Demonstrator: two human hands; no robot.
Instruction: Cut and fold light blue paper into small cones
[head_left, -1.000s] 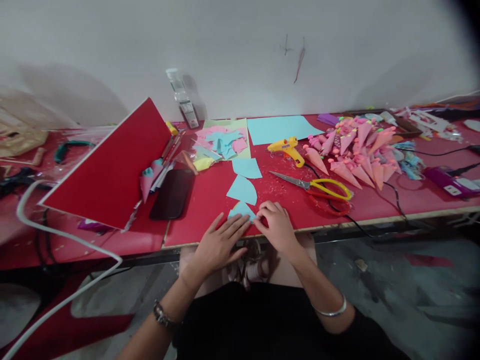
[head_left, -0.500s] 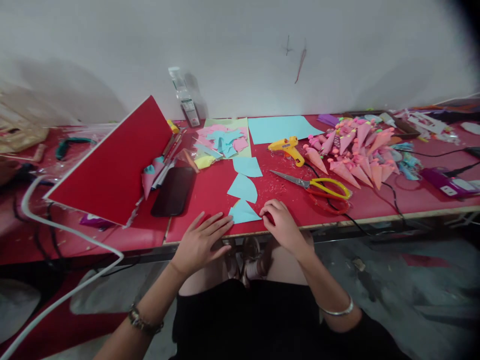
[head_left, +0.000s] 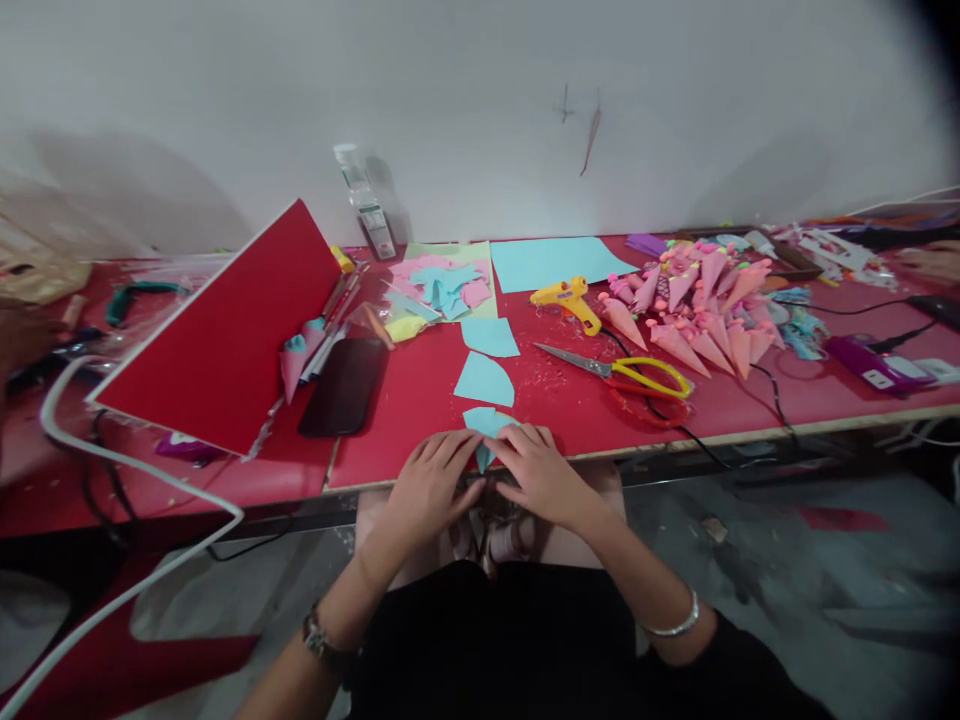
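At the near edge of the red counter (head_left: 416,400), the left hand (head_left: 429,482) and right hand (head_left: 541,476) curve their fingers over a partly covered blue paper piece (head_left: 487,421); whether they pinch it, I cannot tell. Two blue paper sectors (head_left: 486,380) beyond lie flat, apparently unshaped, while pink paper cones (head_left: 679,347) heaped rightward look formed already.

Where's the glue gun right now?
Head view, right of centre on the red table: the glue gun lies between the blue sheet and the scissors, just left of the pink cones.
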